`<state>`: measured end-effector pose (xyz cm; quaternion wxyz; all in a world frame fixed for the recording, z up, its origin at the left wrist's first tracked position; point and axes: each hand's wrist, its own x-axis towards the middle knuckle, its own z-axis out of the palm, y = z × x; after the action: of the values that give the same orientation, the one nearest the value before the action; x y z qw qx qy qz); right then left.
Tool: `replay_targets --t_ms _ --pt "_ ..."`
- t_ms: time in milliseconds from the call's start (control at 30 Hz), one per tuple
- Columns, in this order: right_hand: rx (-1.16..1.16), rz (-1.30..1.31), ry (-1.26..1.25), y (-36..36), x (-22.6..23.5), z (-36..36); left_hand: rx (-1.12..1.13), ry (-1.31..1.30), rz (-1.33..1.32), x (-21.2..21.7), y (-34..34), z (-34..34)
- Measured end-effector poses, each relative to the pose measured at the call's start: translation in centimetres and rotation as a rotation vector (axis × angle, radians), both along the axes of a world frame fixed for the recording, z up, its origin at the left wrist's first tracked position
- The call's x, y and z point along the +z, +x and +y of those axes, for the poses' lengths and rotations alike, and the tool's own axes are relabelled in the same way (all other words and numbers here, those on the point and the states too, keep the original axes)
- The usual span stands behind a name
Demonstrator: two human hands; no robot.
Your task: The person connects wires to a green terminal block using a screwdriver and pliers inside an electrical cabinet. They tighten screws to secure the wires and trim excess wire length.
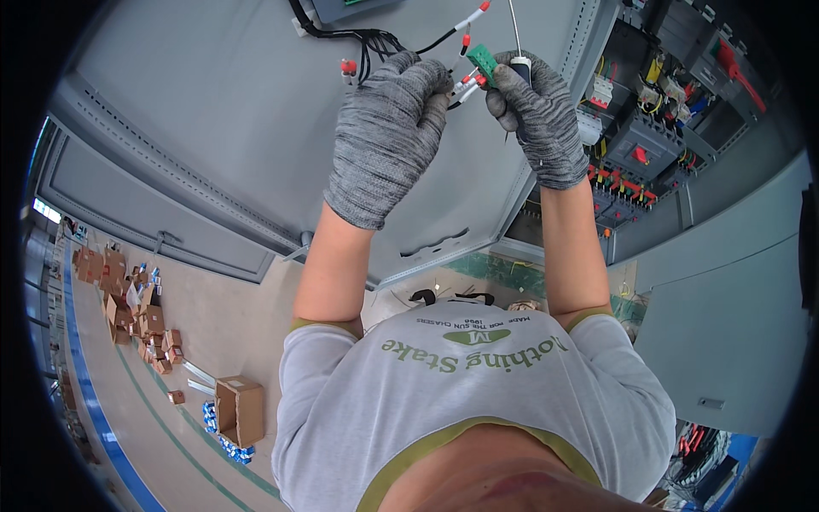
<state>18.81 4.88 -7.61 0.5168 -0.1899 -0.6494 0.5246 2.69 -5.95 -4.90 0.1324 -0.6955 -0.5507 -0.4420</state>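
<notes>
My left hand (pixel 388 136), in a grey knitted glove, has its fingers closed around thin black wires (pixel 375 41) just below the door-mounted device. My right hand (pixel 542 119), gloved alike, pinches a green terminal block (pixel 482 63) between thumb and fingers. It also holds a screwdriver (pixel 520 70), whose thin metal shaft points up and away. Wires with white sleeves and red ends (pixel 469 83) run into the block between my hands. Another black wire (pixel 444 38) with a white sleeve and red tip sticks up above. The left fingertips are partly hidden.
Behind my hands stands a grey cabinet door (pixel 256 111). To the right, an open cabinet holds breakers (pixel 644 149) and wiring. A grey panel (pixel 725 324) stands at lower right. Cardboard boxes (pixel 240 412) lie on the floor at left. A red-capped part (pixel 348 68) sits left of my left hand.
</notes>
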Motion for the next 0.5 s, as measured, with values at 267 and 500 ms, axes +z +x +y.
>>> replay_targets --t_ms 267,500 --pt "0.000 0.007 -0.012 -0.2 0.5 -0.8 0.067 0.039 0.037 0.2 0.3 0.1" --pt "0.008 0.015 0.011 -0.1 0.3 -0.9 0.169 0.099 0.039 -0.7 1.2 0.1"
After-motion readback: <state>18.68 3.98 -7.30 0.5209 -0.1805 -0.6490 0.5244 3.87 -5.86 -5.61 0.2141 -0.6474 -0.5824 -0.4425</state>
